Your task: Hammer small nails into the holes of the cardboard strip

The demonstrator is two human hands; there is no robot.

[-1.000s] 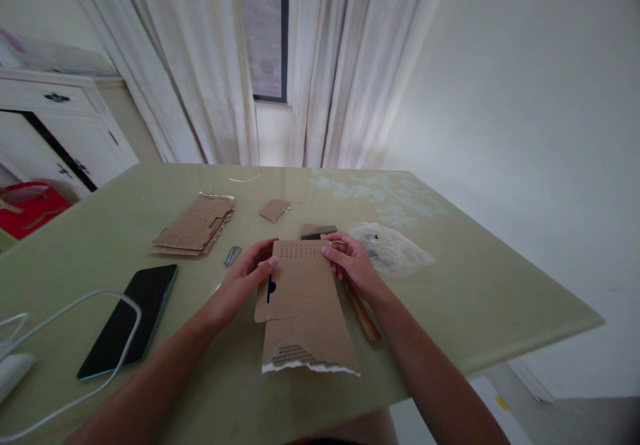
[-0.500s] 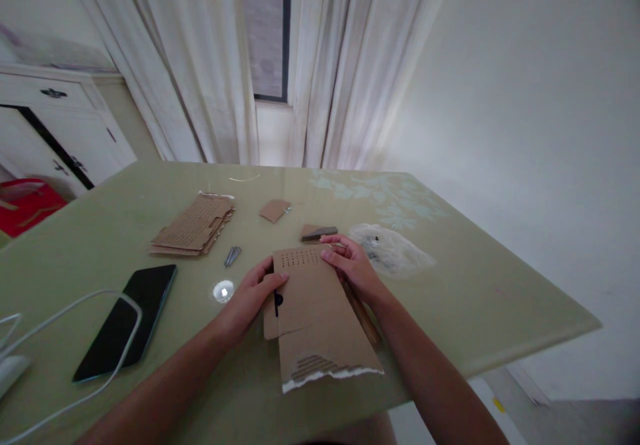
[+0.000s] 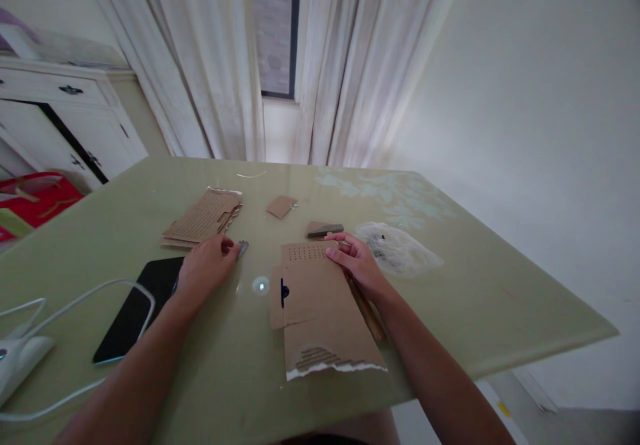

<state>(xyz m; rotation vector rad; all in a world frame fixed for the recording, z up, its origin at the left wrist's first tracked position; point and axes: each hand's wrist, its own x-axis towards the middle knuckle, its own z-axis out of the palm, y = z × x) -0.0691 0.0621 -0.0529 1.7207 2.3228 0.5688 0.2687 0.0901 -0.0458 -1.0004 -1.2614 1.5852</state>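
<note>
My left hand (image 3: 210, 264) is over the table, fingers curled and thumb pressed in at a small bundle of thin metal screws (image 3: 243, 249); the ends of the screws stick out past the fingertips. With fingers and thumb, my right hand (image 3: 357, 263) grips the upper right edge of a torn cardboard piece (image 3: 325, 298). Rows of small holes run across its top, a dark slot-like part (image 3: 285, 292) shows at its left edge, and its near edge is ragged. Another cardboard layer and a brown strip (image 3: 369, 312) lie partly hidden beneath.
Stacked perforated cardboard (image 3: 205, 215) lies at the left, behind a black phone (image 3: 155, 285) with a white cable (image 3: 120, 284) across it. Near the middle are a small clear disc (image 3: 261, 286), a cardboard scrap (image 3: 281, 206) and a grey tool (image 3: 325, 230). A plastic bag (image 3: 400, 252) is right.
My left hand has let go of the cardboard and moved left and away from me to the screws. My right hand still holds the cardboard. The view has shifted slightly.
</note>
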